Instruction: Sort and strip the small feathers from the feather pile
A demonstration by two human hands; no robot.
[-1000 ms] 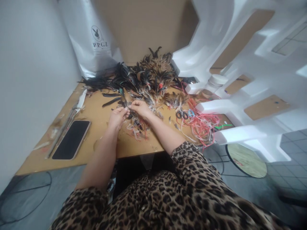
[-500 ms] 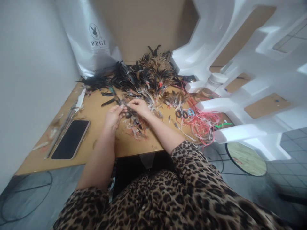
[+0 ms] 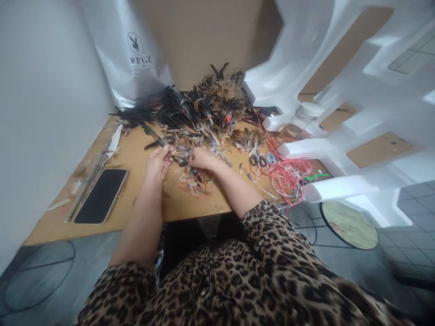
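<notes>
My left hand pinches a dark feather near its lower end; the feather points up and to the left. To its right, my right hand is closed with its fingers curled down, and whatever it may hold is hidden. The hands are a short way apart. Behind them lies a large heap of black and brown feathers. Small feather scraps and bits of pink and white string lie just in front of my right hand.
A phone lies at the left. Black-handled scissors and tangled red string are at the right, beside white foam packing. A silver bag stands behind, and a lidded jar sits at the back right.
My hands have moved apart, the left slightly left and the right slightly right and down. My right hand's fingers have curled in, away from the feather.
</notes>
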